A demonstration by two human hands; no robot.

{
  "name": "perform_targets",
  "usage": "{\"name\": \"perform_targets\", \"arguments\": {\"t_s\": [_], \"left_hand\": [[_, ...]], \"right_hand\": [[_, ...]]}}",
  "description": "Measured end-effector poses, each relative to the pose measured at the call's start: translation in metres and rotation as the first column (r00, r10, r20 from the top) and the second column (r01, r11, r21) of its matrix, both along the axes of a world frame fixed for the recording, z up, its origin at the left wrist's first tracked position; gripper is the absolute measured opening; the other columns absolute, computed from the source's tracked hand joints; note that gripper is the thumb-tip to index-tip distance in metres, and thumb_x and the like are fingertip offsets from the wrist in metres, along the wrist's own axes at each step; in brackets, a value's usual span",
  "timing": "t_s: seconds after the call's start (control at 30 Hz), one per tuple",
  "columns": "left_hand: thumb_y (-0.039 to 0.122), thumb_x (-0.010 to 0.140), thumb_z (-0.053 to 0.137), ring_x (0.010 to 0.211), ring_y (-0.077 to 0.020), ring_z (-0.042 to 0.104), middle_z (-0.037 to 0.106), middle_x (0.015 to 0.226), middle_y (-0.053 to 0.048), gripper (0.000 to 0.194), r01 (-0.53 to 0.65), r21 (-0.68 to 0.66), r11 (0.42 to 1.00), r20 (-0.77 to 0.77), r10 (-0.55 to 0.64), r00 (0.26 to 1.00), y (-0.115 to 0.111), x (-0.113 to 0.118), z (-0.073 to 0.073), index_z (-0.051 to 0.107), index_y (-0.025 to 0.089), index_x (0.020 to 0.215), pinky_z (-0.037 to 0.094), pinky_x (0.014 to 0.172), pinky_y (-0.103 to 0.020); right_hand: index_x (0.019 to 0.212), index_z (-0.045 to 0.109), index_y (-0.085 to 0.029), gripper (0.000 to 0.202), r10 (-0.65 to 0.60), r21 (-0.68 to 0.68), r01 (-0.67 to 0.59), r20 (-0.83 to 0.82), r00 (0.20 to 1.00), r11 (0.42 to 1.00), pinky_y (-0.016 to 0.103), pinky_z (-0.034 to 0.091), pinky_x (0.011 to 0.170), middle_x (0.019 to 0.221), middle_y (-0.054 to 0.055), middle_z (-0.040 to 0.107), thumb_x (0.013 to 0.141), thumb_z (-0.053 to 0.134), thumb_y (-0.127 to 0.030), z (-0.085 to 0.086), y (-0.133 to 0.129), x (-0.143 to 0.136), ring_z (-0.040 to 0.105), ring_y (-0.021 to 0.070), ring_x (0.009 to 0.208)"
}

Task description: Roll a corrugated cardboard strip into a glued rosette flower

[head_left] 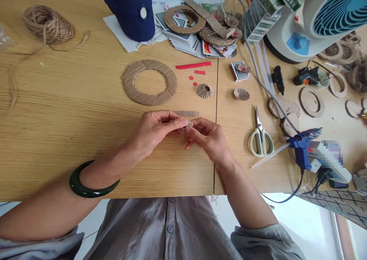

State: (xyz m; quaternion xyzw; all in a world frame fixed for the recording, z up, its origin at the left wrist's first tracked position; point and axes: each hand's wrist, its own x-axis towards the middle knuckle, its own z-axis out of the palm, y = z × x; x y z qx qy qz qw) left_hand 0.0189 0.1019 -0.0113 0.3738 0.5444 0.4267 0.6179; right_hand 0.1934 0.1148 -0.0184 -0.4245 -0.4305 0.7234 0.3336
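Observation:
Between my two hands is a small pleated cardboard rosette [185, 127], partly covered by the fingers. My left hand [160, 128] pinches it from the left and my right hand [207, 137] from the right. Just beyond the fingertips lies a strip of corrugated cardboard [187, 113]. Two more pleated rosettes rest farther off, one domed [205, 91] and one flatter [241, 94]. Red paper strips [193, 65] and two small red dots [191, 78] lie above them to the left. A flat cardboard ring [150, 82] sits beyond my left hand.
Scissors [260, 135] and a blue glue gun [302, 147] with its cable lie to the right. At the back are a twine ball [48, 25], a navy cap [129, 11], stacked playing cards [186, 46] and a fan [304, 23]. A grey cord [252, 57] crosses the right side.

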Motion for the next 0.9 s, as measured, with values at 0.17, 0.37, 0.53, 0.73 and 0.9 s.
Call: {"name": "perform_targets", "arguments": {"t_s": [0.17, 0.37, 0.53, 0.73, 0.9], "left_hand": [[0.038, 0.08, 0.082, 0.078, -0.0157, 0.07, 0.077, 0.081, -0.002, 0.019, 0.074, -0.082, 0.994, 0.172, -0.059, 0.983, 0.001, 0.0, 0.0, 0.079, 0.019, 0.078, 0.06, 0.078, -0.029], [0.039, 0.08, 0.083, 0.084, -0.0178, 0.072, 0.079, 0.088, -0.004, 0.022, 0.134, -0.077, 0.988, 0.173, -0.119, 0.978, 0.004, -0.003, 0.002, 0.08, 0.019, 0.089, 0.06, 0.083, -0.031], [0.026, 0.072, 0.088, 0.089, -0.018, 0.074, 0.08, 0.095, -0.003, 0.026, 0.065, -0.041, 0.997, 0.049, -0.062, 0.997, 0.004, -0.004, 0.002, 0.079, 0.019, 0.096, 0.059, 0.088, -0.031], [0.028, 0.071, 0.088, 0.078, -0.0173, 0.073, 0.079, 0.083, -0.003, 0.026, 0.098, -0.044, 0.994, 0.069, -0.095, 0.993, 0.006, -0.005, 0.005, 0.078, 0.017, 0.092, 0.061, 0.08, -0.032], [0.026, 0.07, 0.085, 0.081, -0.0189, 0.073, 0.078, 0.087, -0.005, 0.029, 0.17, -0.036, 0.985, -0.088, -0.172, 0.981, 0.006, -0.01, -0.004, 0.078, 0.016, 0.096, 0.06, 0.075, -0.032]], "right_hand": [[0.081, 0.069, -0.018, 0.04, 0.007, -0.008, -0.006, 0.017, 1.0, 1.0, 0.023, 0.062, 0.052, 0.072, -0.003, 0.065, 0.07, 0.088, -0.051, -0.001, 0.001, 0.003, 0.06, 0.0088, 0.058], [0.081, 0.069, -0.017, 0.04, -0.001, 0.001, 0.001, 0.022, 1.0, 1.0, 0.022, 0.06, 0.049, 0.071, -0.003, 0.064, 0.071, 0.087, -0.051, -0.001, 0.001, 0.004, 0.057, 0.0086, 0.058], [0.08, 0.067, -0.017, 0.041, -0.005, -0.006, 0.005, 0.038, 0.999, 1.0, 0.022, 0.06, 0.047, 0.07, -0.003, 0.061, 0.071, 0.087, -0.052, -0.001, 0.001, 0.004, 0.053, 0.0076, 0.055], [0.08, 0.07, -0.018, 0.039, 0.062, -0.001, -0.062, 0.054, 0.997, 0.998, 0.024, 0.061, 0.05, 0.074, 0.0, 0.066, 0.079, 0.079, -0.056, 0.003, 0.001, 0.005, 0.061, 0.0113, 0.062], [0.08, 0.071, -0.018, 0.037, 0.02, 0.211, -0.085, 0.295, 0.955, 0.974, 0.022, 0.04, 0.044, 0.059, -0.003, 0.057, 0.089, 0.069, -0.054, -0.008, 0.0, 0.005, 0.048, 0.0085, 0.049]]}}
